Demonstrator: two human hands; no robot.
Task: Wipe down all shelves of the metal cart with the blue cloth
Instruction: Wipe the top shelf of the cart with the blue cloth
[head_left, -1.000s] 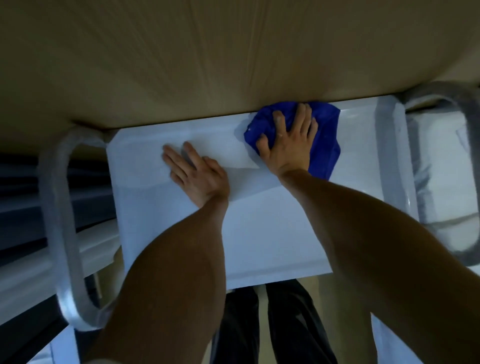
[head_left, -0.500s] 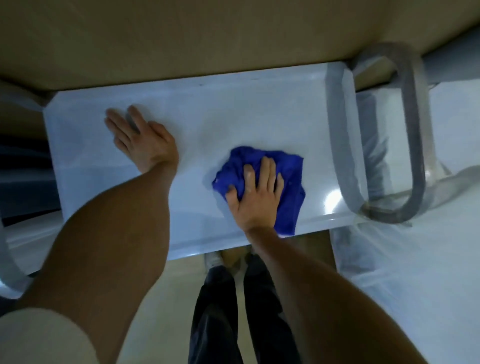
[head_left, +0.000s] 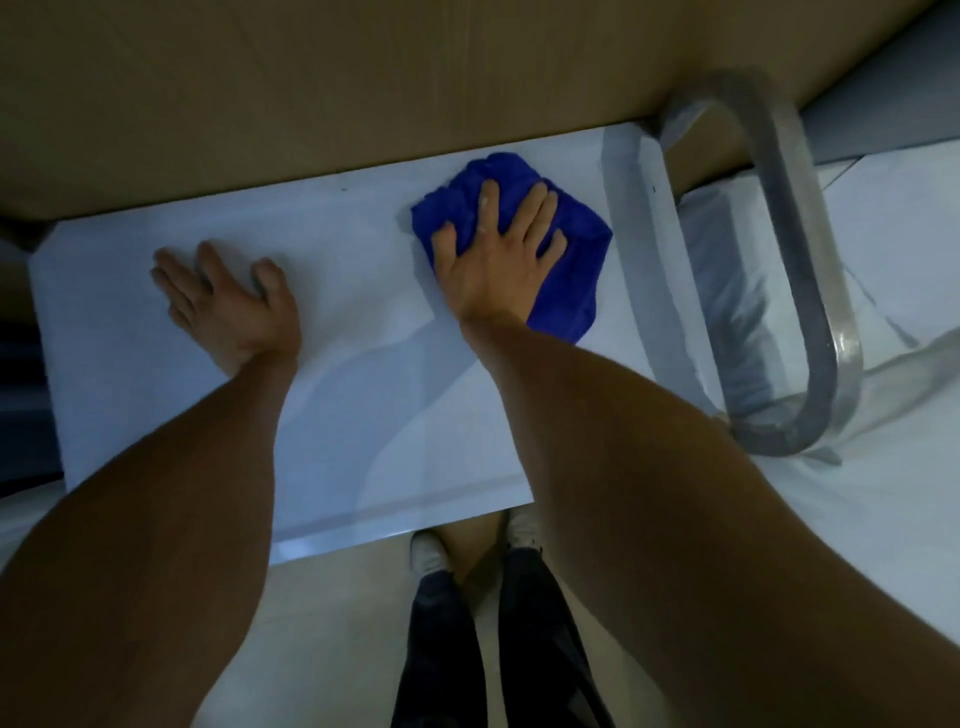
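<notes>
Both hands are flat on the top shelf (head_left: 363, 415) of the metal cart. Right hand (head_left: 501, 260) is spread out with fingers straight, pressing down on the blue cloth (head_left: 571, 291), not really gripping it, just palm on top. That cloth is bunched up near the far right corner of the shelf, right by the far edge and close to the cart's handle (head_left: 800, 270), which loops up off the right end. Left hand (head_left: 228, 301) is planted bare on the shelf toward the far left side, fingers relaxed and straight, holding nothing. Something big and tan, cardboard box (head_left: 363, 78) maybe, sits along the far edge. You can see dark trousers (head_left: 498, 639) and light shoes (head_left: 426, 551) below the near edge.
</notes>
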